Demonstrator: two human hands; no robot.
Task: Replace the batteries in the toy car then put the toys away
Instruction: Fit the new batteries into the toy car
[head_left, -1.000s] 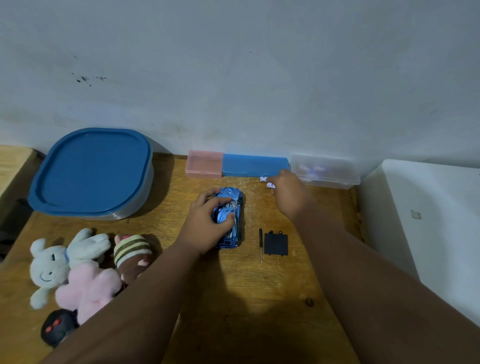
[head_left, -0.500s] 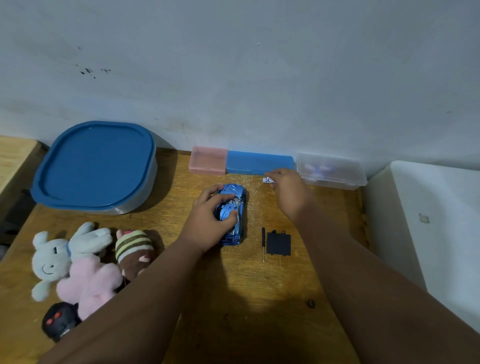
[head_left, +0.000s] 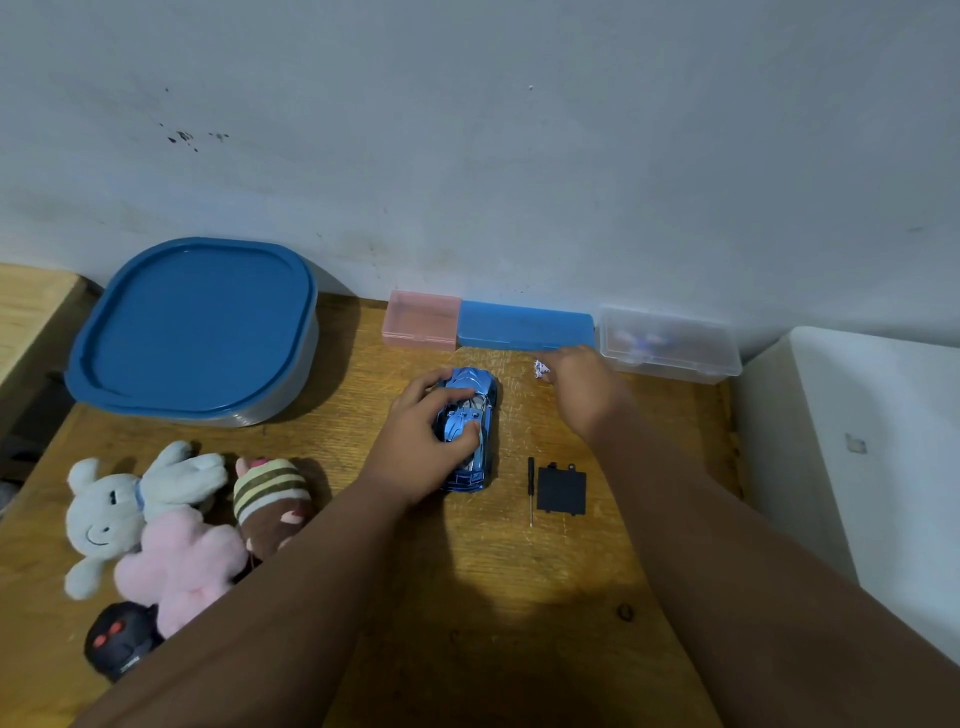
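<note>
The shiny blue toy car (head_left: 480, 460) lies on the wooden table (head_left: 467, 597) with my left hand (head_left: 421, 447) gripping it from the left, thumb across its middle. My right hand (head_left: 582, 387) reaches to the back of the table, and its fingertips pinch a small white battery-like object (head_left: 540, 370) just in front of the blue box (head_left: 524, 326). A small black screwdriver (head_left: 530, 488) and the black battery cover (head_left: 562, 489) lie to the right of the car. At the left lie a white bunny plush (head_left: 114, 509), a pink plush (head_left: 182, 566) and a striped brown plush (head_left: 270, 499).
A large container with a blue lid (head_left: 192, 327) stands at the back left. A pink box (head_left: 422, 319) and a clear box (head_left: 670, 343) flank the blue box along the wall. A black remote (head_left: 117, 644) lies near the front left. A white unit (head_left: 857, 441) borders the table's right edge.
My right hand has stayed at the small white object by the blue box; two white bits showed there a second ago, one now. My left hand keeps its grip on the car.
</note>
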